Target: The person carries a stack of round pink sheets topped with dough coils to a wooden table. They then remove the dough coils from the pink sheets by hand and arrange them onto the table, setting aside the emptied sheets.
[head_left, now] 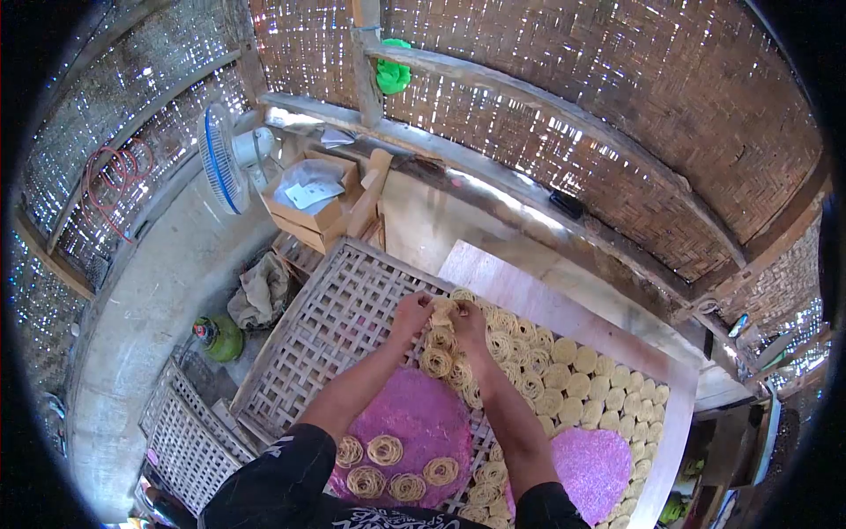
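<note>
My left hand (411, 316) and my right hand (469, 324) are close together over the upper edge of a woven lattice tray (304, 339). Between them they hold a pale noodle nest (442, 312), its strands pinched by the fingers of both. Below and to the right, round noodle nests (436, 361) lie in rows on the tray, and flatter ones (577, 385) cover the board beside it. Several loose nests (385, 450) rest on a pink round surface (410, 406) close to my body. Another pink surface (592, 467) lies to the right of my right forearm.
Beyond the tray stands a cardboard box (304, 220) with plastic and papers, next to a blue-and-white fan (225, 159). A green gas cylinder (218, 339) and a cloth sack (263, 291) are at the left. More lattice trays (189, 432) lean at lower left.
</note>
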Demonstrator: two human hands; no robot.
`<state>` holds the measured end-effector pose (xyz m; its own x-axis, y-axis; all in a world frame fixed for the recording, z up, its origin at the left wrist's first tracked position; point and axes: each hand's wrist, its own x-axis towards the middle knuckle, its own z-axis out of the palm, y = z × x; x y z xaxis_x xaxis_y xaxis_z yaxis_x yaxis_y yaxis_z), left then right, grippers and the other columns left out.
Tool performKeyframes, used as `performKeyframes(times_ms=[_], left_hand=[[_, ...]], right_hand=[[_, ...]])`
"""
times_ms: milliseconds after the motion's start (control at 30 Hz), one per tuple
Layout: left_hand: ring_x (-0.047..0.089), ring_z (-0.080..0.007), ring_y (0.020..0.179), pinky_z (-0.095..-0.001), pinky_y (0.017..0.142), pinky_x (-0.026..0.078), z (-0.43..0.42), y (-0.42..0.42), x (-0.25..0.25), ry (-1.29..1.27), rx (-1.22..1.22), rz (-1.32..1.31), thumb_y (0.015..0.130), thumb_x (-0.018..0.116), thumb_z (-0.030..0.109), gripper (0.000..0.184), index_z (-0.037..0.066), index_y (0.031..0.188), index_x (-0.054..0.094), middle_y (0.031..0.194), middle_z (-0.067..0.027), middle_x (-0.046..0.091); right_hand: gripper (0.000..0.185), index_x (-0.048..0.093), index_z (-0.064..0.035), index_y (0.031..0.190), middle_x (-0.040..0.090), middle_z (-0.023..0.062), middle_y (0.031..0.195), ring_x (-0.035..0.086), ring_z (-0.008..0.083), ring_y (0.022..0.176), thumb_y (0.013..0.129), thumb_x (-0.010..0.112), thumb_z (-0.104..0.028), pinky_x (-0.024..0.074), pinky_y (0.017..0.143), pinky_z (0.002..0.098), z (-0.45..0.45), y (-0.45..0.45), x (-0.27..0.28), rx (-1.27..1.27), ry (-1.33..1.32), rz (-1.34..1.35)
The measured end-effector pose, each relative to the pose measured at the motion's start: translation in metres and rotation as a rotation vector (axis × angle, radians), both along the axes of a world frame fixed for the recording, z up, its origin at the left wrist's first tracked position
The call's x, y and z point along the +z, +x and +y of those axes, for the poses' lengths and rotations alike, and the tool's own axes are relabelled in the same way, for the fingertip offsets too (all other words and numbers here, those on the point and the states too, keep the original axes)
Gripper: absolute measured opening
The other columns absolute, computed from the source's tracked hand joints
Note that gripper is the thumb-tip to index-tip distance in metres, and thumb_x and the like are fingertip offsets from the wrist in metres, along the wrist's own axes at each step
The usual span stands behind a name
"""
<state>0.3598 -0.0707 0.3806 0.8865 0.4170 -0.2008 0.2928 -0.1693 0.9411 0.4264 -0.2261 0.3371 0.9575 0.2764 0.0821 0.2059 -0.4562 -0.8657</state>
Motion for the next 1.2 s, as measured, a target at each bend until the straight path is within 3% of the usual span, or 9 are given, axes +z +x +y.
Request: performKeyframes(times_ms=[167,300,400,567,667,800,967,1133,1200], left_hand=[[0.066,-0.0340,0.098,-0.0415,0.087,0.052,0.022,0.058,-0.052,0.244,-0.069,-0.077,0.080,0.073,0.026,0.042,0.006,0.116,0.067,0.101,-0.0168,0.069],[0.059,-0.0363,0.112,-0.0407,0.094,0.049,0.029,0.033,-0.047,0.660,0.031,-0.210,0.082,0.072,0.022,0.048,0.008,0.126,0.061,0.119,-0.0179,0.063],[0.060,-0.0365,0.110,-0.0423,0.095,0.049,0.038,-0.046,0.008,0.566,-0.077,-0.297,0.083,0.070,0.017,0.039,0.008,0.121,0.064,0.116,-0.0169,0.064],[0.062,-0.0335,0.104,-0.0427,0.091,0.050,0.039,-0.214,0.006,0.619,-0.223,-0.250,0.082,0.073,0.017,0.026,0.008,0.106,0.069,0.108,-0.0115,0.067],[0.065,-0.0325,0.095,-0.0417,0.086,0.053,0.018,-0.275,-0.009,0.606,-0.349,-0.225,0.083,0.073,0.021,0.021,0.009,0.100,0.070,0.101,-0.0093,0.068],[0.066,-0.0304,0.092,-0.0404,0.083,0.054,-0.004,-0.303,-0.006,0.613,-0.398,-0.163,0.084,0.071,0.026,0.021,0.011,0.098,0.071,0.097,-0.0086,0.068],[0.062,-0.0292,0.106,-0.0391,0.087,0.051,-0.016,-0.311,-0.022,0.585,-0.518,-0.119,0.083,0.071,0.032,0.040,0.013,0.118,0.066,0.114,-0.0117,0.064],[0.058,-0.0361,0.106,-0.0455,0.092,0.047,-0.028,-0.305,-0.045,0.546,-0.385,-0.216,0.084,0.070,0.038,0.041,0.009,0.113,0.066,0.107,-0.0160,0.064],[0.062,-0.0310,0.106,-0.0420,0.091,0.049,-0.024,-0.298,0.003,0.319,-0.389,0.063,0.083,0.072,0.037,0.045,0.008,0.116,0.066,0.110,-0.0176,0.066]], right_hand=[[0.026,0.068,-0.0084,0.108,0.069,0.0136,0.096,0.066,0.0367,0.086,0.086,0.066,-0.022,0.0526,0.079,0.0419,0.025,0.025,0.017,-0.073,-0.262,-0.144],[0.030,0.065,-0.0105,0.114,0.064,0.0135,0.102,0.064,0.0349,0.090,0.087,0.065,-0.024,0.0522,0.077,0.0423,0.013,0.000,0.025,-0.054,-0.344,-0.382],[0.031,0.064,-0.0113,0.115,0.063,0.0133,0.104,0.063,0.0341,0.093,0.087,0.066,-0.025,0.0521,0.078,0.0423,-0.009,-0.062,0.051,0.184,-0.355,-0.374],[0.038,0.065,-0.0102,0.108,0.064,0.0120,0.109,0.063,0.0306,0.096,0.082,0.072,-0.037,0.0510,0.083,0.0436,-0.049,-0.196,0.061,0.857,-0.517,-0.239],[0.043,0.065,-0.0105,0.111,0.064,0.0109,0.110,0.061,0.0303,0.100,0.082,0.069,-0.041,0.0486,0.088,0.0434,-0.055,-0.236,0.041,1.069,-0.470,-0.404],[0.042,0.063,-0.0114,0.115,0.064,0.0095,0.112,0.061,0.0291,0.103,0.082,0.070,-0.036,0.0449,0.093,0.0437,-0.045,-0.254,0.055,1.071,-0.628,-0.456],[0.033,0.065,-0.0080,0.111,0.065,0.0126,0.107,0.062,0.0311,0.099,0.081,0.068,-0.023,0.0464,0.088,0.0449,-0.049,-0.264,0.037,1.002,-0.718,-0.532],[0.026,0.068,-0.0041,0.098,0.067,0.0095,0.093,0.064,0.0238,0.084,0.089,0.057,-0.025,0.0505,0.074,0.0385,-0.056,-0.247,0.022,0.696,-0.072,0.202],[0.031,0.068,-0.0029,0.099,0.067,0.0065,0.092,0.062,0.0187,0.080,0.091,0.057,-0.031,0.0492,0.070,0.0330,-0.055,-0.236,0.026,0.510,0.105,0.652]])
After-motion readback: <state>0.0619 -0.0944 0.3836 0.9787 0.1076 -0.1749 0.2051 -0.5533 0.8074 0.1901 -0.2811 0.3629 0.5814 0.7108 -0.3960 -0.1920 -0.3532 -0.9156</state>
